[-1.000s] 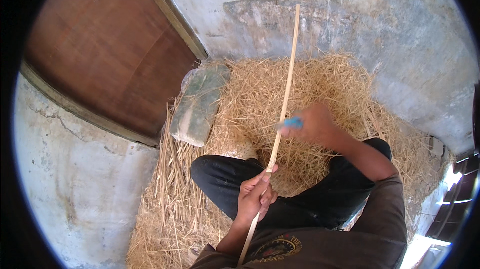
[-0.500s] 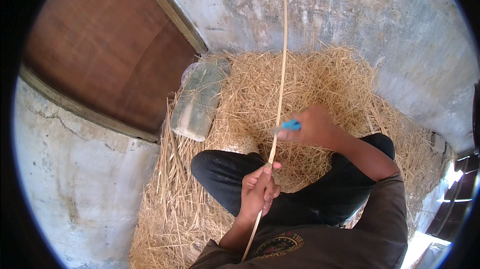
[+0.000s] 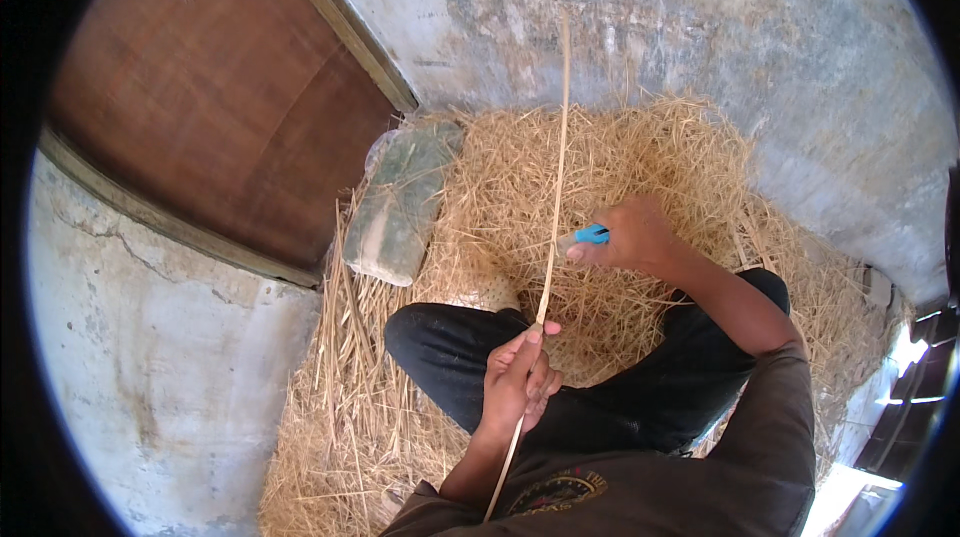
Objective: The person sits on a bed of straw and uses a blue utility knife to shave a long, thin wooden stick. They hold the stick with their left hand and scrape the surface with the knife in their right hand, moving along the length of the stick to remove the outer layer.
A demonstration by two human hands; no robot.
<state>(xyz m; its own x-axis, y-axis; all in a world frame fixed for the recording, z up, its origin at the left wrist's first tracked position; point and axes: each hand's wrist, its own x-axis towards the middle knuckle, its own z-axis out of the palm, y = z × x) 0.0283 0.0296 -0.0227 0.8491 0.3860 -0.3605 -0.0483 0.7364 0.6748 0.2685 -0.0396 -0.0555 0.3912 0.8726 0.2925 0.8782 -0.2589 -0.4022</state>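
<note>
— Starting at the left: what lies there?

— Brown wooden door [image 3: 210, 107] set in a grey concrete wall [image 3: 150, 357]. Just beside its lower corner, a greenish clear plastic bag [image 3: 400, 202] lies flat on the edge of the straw heap [image 3: 680, 167].

— And the hands?

— Left hand [image 3: 518, 377] sits low and near the middle, over the person's crossed legs in dark trousers [image 3: 450, 347]. Fingers curled, thumb and fingertips pinching a long thin pale stick [image 3: 558, 167]. The stick runs from beside the chest, up through that grip, and on across the straw toward the far wall, nearly upright in the view with a slight lean.

— Right hand?

— Right hand [image 3: 630, 235], further out and to the right of the stick, closed around a small blue-handled tool [image 3: 590, 235]. The tool's tip meets the stick partway up, above the left hand's grip. Blade too small to make out.

— Hands apart or together?

— Apart, both on the same stick, left below, right above.

— Far right?

— More straw spread to the wall, then a bright gap and dark slats at the rim.
</note>
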